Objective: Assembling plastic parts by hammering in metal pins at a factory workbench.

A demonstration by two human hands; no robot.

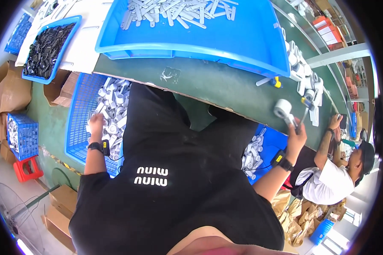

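Observation:
My right hand (296,140) is raised over the right end of the green table, closed on a white plastic part (282,109) with a round, ring-like head. A thin-shafted tool with a yellow and blue end (306,102) rises from beside the same fingers; whether they grip it too is hard to see. Down at my left, my left hand (96,124) is over a blue mesh basket (73,127) heaped with white plastic parts (117,100). Its fingers look curled together among the parts, and what they hold is too small to make out.
A large blue tray (242,49) of flat white strips stands on the table (144,70). White parts (302,70) and a yellow-ended tool (277,82) lie to its right. Black pieces fill a smaller tray (48,51). A blue bin (264,163) sits below; a co-worker (327,178) is at right.

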